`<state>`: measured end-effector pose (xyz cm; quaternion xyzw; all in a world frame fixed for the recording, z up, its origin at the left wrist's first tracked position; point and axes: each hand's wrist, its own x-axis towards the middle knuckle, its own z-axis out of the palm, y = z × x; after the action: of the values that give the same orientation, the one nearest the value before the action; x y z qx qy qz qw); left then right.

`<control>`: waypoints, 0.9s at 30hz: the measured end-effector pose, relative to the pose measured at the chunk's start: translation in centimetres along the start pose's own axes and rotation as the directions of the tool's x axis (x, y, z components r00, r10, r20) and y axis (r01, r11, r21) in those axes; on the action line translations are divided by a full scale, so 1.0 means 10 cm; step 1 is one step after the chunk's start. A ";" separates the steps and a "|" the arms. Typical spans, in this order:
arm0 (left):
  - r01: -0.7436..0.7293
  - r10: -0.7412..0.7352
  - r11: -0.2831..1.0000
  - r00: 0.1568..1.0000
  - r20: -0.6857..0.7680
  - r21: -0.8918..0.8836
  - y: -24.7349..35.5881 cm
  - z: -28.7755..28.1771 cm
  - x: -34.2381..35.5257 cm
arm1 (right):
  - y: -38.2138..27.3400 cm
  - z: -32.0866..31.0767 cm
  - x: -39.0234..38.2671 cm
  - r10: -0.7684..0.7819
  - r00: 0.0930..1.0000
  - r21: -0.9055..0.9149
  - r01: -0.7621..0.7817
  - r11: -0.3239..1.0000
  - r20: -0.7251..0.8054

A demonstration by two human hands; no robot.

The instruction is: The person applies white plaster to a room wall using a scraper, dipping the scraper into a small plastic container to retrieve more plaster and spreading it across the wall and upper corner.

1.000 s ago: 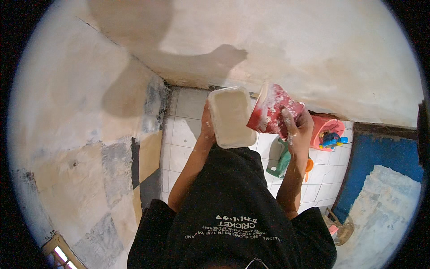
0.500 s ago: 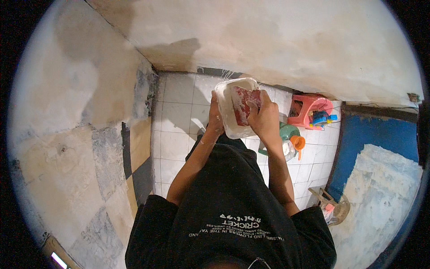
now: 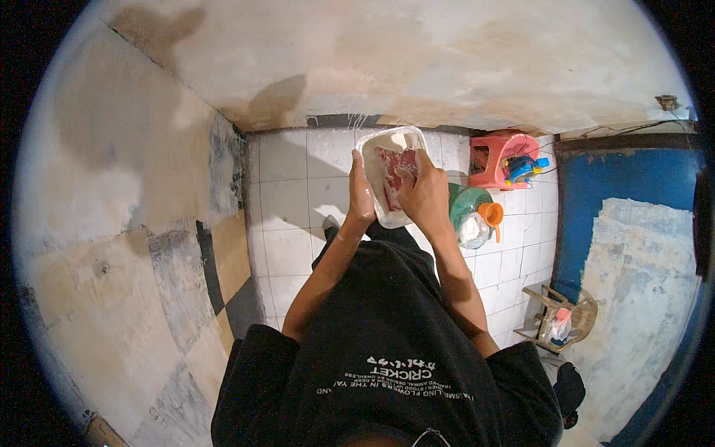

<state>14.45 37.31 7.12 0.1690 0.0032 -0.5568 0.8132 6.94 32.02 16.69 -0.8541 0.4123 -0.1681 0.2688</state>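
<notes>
My left hand (image 3: 361, 188) grips the left side of a white rectangular plastic tub (image 3: 396, 218), its inside smeared with pale paste. In my right hand (image 3: 426, 192) is a flat red scraper (image 3: 389, 165), spotted with white paste and dipped into the tub. My right thumb presses on its face, while the other fingers are mostly hidden behind it. The tub is held up in front of my body, above the tiled floor.
Right of the tub are a green container (image 3: 468, 200), an orange-handled item (image 3: 491, 214) and a pink stool (image 3: 491, 171) with a blue-yellow object (image 3: 525, 170). A wooden chair (image 3: 585, 316) stands lower right. Patchy plastered walls (image 3: 447, 59) rise ahead and left; a blue wall (image 3: 625, 171) is at right.
The view has shifted, bringing more of the wooden chair and a dark object at lower right into sight. The scraper sits slightly deeper in the tub; both hands keep their grips.
</notes>
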 end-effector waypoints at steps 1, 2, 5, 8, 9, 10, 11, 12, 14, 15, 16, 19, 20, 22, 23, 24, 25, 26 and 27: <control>-0.016 0.019 0.998 0.999 -0.042 0.060 -0.01 0.03 0.00 | 0.07 0.03 0.00 -0.002 1.000 0.037 0.002 0.999 -0.002; -0.031 0.041 0.992 0.996 -0.083 0.120 -0.03 0.06 0.00 | 0.16 0.05 0.00 -0.004 1.000 0.073 0.004 0.997 -0.004; -0.046 0.083 0.969 0.986 -0.144 0.244 -0.09 0.00 0.05 | 0.35 0.01 0.03 -0.015 1.000 0.188 0.016 0.982 -0.006; -0.044 0.104 0.932 0.983 -0.151 0.360 -0.17 0.01 0.13 | 0.66 -0.05 0.05 0.009 1.000 0.301 -0.003 0.954 -0.019; -0.042 0.110 0.915 0.983 -0.147 0.401 -0.21 0.04 0.16 | 0.79 -0.07 0.06 0.023 0.999 0.337 -0.013 0.942 -0.025; -0.036 0.112 0.903 0.982 -0.153 0.428 -0.24 0.05 0.19 | 0.77 -0.16 0.07 0.045 0.999 0.417 -0.037 0.908 -0.010; -0.030 0.114 0.890 0.981 -0.158 0.455 -0.28 0.06 0.24 | 0.86 -0.20 0.08 0.106 0.994 0.508 -0.109 0.855 0.034; -0.025 0.117 0.876 0.980 -0.162 0.481 -0.33 0.08 0.30 | 0.97 -0.24 0.11 0.160 0.983 0.589 -0.179 0.788 0.084; -0.053 0.184 0.827 0.966 -0.181 0.559 -0.49 -0.07 0.48 | 1.06 -0.33 0.16 0.217 0.966 0.802 -0.238 0.548 0.138; -0.060 0.172 0.829 0.973 -0.151 0.556 -0.56 -0.14 0.55 | 1.13 -0.40 0.18 0.247 0.949 0.774 -0.303 0.557 0.194; -0.058 0.148 0.831 0.982 -0.119 0.553 -0.63 -0.10 0.62 | 1.28 -0.49 0.20 0.286 0.928 0.741 -0.366 0.563 0.240; -0.058 0.122 0.924 0.981 -0.148 0.378 -0.82 0.00 0.82 | 1.73 -0.44 0.25 0.329 0.916 0.760 -0.379 0.528 0.229; 0.004 0.075 0.941 0.972 -0.221 0.337 -0.88 -0.03 0.91 | 1.85 -0.43 0.27 0.317 0.923 0.774 -0.361 0.519 0.218; 0.012 0.053 0.966 0.969 -0.241 0.257 -1.07 -0.06 1.07 | 2.07 -0.48 0.34 0.301 0.922 0.788 -0.368 0.493 0.242; 0.014 0.042 0.977 0.966 -0.256 0.214 -1.17 -0.04 1.15 | 2.18 -0.53 0.39 0.297 0.914 0.787 -0.394 0.475 0.278; 0.036 0.026 0.968 0.969 -0.246 0.247 -1.25 -0.09 1.25 | 2.29 -0.57 0.44 0.292 0.903 0.783 -0.421 0.457 0.316; 0.032 0.037 0.966 0.965 -0.261 0.257 -1.34 -0.10 1.36 | 2.39 -0.56 0.49 0.299 0.895 0.827 -0.427 0.365 0.330; 0.028 0.049 0.963 0.959 -0.279 0.267 -1.44 -0.13 1.45 | 2.50 -0.53 0.54 0.305 0.886 0.861 -0.432 0.270 0.349; 0.023 0.062 0.961 0.953 -0.298 0.276 -1.52 -0.16 1.56 | 2.62 -0.50 0.61 0.309 0.876 0.884 -0.434 0.172 0.370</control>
<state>6.89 18.73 -1.54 0.3642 0.0486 -0.5110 0.7771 -8.01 12.08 5.48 -0.4006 0.4084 -0.2638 0.7766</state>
